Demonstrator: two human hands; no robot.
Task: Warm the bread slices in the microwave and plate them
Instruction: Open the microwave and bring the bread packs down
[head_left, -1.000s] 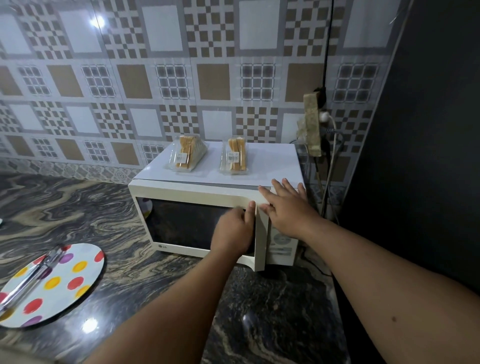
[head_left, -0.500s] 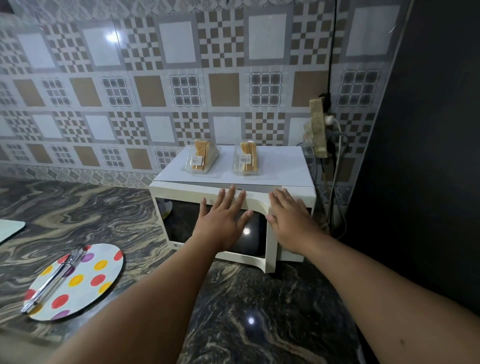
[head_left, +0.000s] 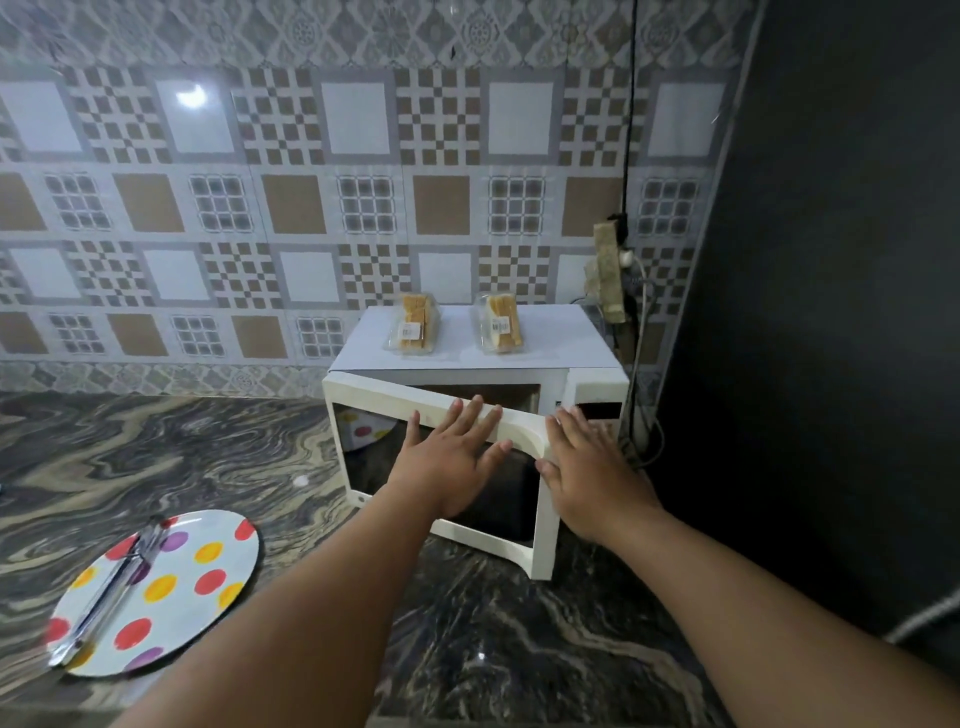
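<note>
A white microwave (head_left: 545, 343) stands on the marble counter against the tiled wall. Its door (head_left: 374, 405) is hinged at the left and hangs partly open. My left hand (head_left: 452, 462) lies flat on the door front with fingers spread. My right hand (head_left: 592, 473) rests with fingers out at the door's free right edge, beside the control panel. Two clear packs of bread slices (head_left: 415, 325) (head_left: 501, 322) sit on top of the microwave. A polka-dot plate (head_left: 197, 582) lies on the counter at the left, metal tongs (head_left: 109, 587) across it.
Through the door glass a second dotted plate (head_left: 366, 428) shows inside the oven. A power strip (head_left: 610, 275) with cables hangs on the wall to the right of the microwave. A dark wall (head_left: 831, 312) closes off the right side. The marble counter (head_left: 156, 457) stretches to the left.
The microwave door has swung further out from the oven. My left hand went from gripping the door edge to lying flat on the door. The view has pulled back.
</note>
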